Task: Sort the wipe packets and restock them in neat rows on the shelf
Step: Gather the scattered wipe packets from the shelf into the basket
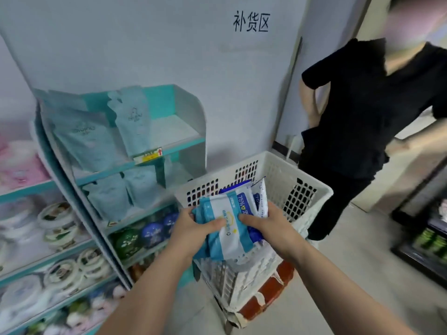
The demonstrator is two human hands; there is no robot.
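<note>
the teal shelf (154, 151) stands against the wall on the left. pale pouches lean on the back panel of its upper tiers so their fronts face out. the right part of the top tier shows bare board, which looks like the likely spot for restocking. a person in black (358, 112) stands beyond the basket, hands on hips, apparently only watching. the white basket (302, 189) sits raised on a red stand (271, 293), probably to keep stock at hand height beside the shelf.

the wipe packets (225, 233) are held as one bundle over the basket's near rim. the light blue and white ones are in front and the darker packets marked 75% (243, 201) are behind, seemingly being squared up and told apart by kind.

the left hand (193, 228) grips the bundle's left edge with its thumb across the front. the right hand (268, 226) pinches the right side, thumb pressed on the front packet and fingers hidden behind.
</note>
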